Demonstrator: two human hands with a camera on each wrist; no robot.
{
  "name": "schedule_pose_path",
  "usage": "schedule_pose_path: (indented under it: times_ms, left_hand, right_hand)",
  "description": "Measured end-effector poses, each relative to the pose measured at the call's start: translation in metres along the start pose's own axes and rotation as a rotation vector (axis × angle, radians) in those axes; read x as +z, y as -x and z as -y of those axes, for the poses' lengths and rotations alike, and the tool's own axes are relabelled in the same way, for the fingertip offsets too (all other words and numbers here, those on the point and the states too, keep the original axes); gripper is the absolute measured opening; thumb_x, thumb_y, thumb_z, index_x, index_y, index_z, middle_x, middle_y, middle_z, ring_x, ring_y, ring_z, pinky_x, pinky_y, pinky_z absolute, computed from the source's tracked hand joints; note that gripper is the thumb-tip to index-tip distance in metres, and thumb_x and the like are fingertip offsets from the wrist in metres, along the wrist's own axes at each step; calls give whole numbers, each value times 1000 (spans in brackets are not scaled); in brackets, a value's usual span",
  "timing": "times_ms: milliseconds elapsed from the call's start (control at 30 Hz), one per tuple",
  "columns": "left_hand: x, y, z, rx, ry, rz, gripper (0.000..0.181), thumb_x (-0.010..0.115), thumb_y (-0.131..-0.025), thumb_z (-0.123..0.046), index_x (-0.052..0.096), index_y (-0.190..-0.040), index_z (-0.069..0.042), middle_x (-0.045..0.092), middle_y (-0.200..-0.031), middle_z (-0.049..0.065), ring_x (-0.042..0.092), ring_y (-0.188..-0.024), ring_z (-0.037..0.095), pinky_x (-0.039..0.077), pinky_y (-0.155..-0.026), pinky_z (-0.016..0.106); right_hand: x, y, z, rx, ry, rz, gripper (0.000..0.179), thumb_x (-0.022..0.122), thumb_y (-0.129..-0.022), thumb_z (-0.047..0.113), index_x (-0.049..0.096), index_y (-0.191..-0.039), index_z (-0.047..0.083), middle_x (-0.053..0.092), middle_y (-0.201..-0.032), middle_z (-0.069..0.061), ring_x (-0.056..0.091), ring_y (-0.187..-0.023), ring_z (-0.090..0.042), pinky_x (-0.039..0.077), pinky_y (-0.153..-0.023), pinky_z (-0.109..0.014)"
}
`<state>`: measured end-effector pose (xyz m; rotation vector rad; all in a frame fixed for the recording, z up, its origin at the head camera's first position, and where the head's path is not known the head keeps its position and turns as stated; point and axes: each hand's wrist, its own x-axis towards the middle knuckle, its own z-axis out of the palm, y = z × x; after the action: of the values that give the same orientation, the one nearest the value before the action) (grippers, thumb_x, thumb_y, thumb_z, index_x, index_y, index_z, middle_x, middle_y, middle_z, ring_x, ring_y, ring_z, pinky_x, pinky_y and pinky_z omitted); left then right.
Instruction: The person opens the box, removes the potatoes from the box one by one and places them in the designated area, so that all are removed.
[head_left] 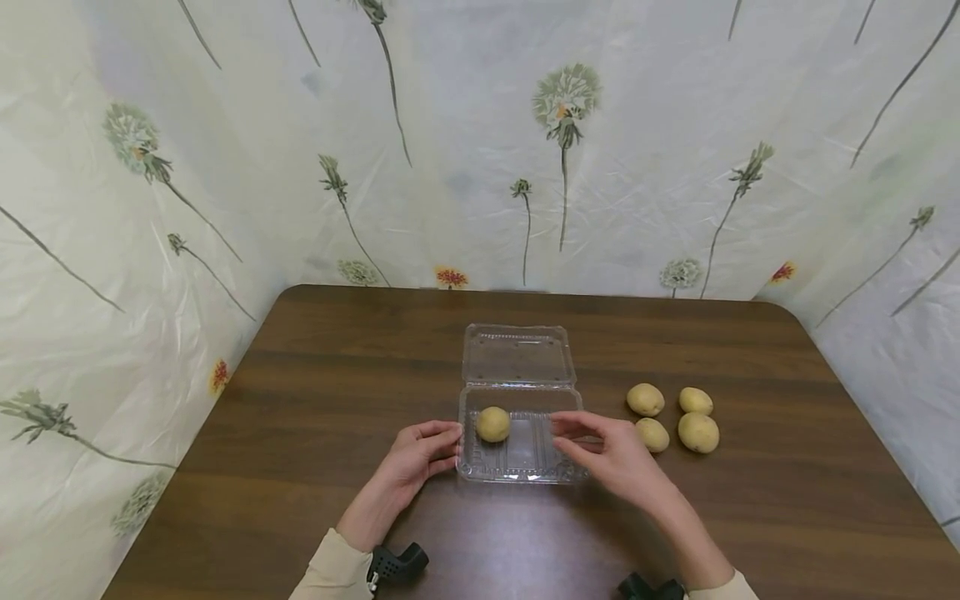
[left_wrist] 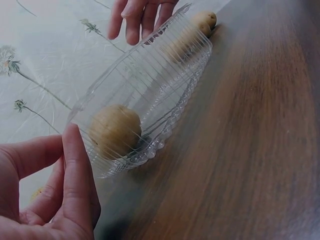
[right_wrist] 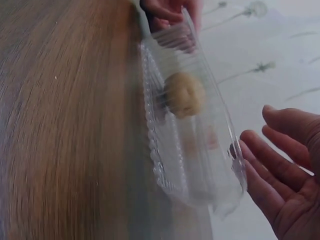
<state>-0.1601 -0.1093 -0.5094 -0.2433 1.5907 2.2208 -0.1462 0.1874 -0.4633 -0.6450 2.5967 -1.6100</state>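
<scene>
A clear plastic clamshell container [head_left: 525, 475] lies on the table with its lid [head_left: 517, 357] folded back away from me. One potato [head_left: 492, 424] sits in the left part of its base. My left hand [head_left: 420, 454] pinches the left rim between thumb and fingers, seen close up in the left wrist view, where the potato [left_wrist: 116, 131] shows through the ribbed wall. At the right rim, my right hand [head_left: 611, 454] holds nothing, its fingers loosely extended over the edge. In the right wrist view its thumb and fingers [right_wrist: 280, 160] are spread apart beside the container wall [right_wrist: 227, 115].
Right of the container, several more potatoes [head_left: 698, 432] lie in a loose group on the brown wooden table [head_left: 360, 358]. A plastic sheet [head_left: 465, 125] printed with dandelions hangs behind the table and along both sides.
</scene>
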Motion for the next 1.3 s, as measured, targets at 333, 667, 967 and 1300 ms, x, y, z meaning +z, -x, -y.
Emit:
schedule_pose_path:
  times_ms: [333,667,967,1300]
  left_hand:
    - [-1,1,-1,-2,-3,6,25,68,-92,-8,64,-111,6,64,-86,7,63,-76,13,57,-71,25]
    - [-2,1,-1,-4,-2,15,28,68,-92,-9,63,-114,8,64,-86,6,63,-77,13,57,-71,25]
    - [-2,0,1,0,13,25,24,68,-92,-8,65,-111,6,65,-84,6,63,-76,12,57,-70,25]
    - [-2,0,1,1,23,19,22,69,-92,-7,65,-109,6,65,-84,6,64,-75,12,57,-69,25]
  right_hand:
    - [21,-16,-3,-24,15,67,31,70,-93,15,66,-121,4,70,-111,-12,67,-97,-18,55,-82,-28]
    - [38,-30,-4,-45,163,98,39,71,-91,12,61,-127,0,65,-121,-15,67,-98,-23,55,-84,-33]
    - [48,-39,0,-65,224,98,42,73,-90,16,61,-127,1,64,-123,-13,66,-99,-27,57,-81,-35]
    - [54,-47,-3,-78,248,107,41,72,-90,15,61,-127,1,64,-123,-14,67,-97,-28,57,-79,-34]
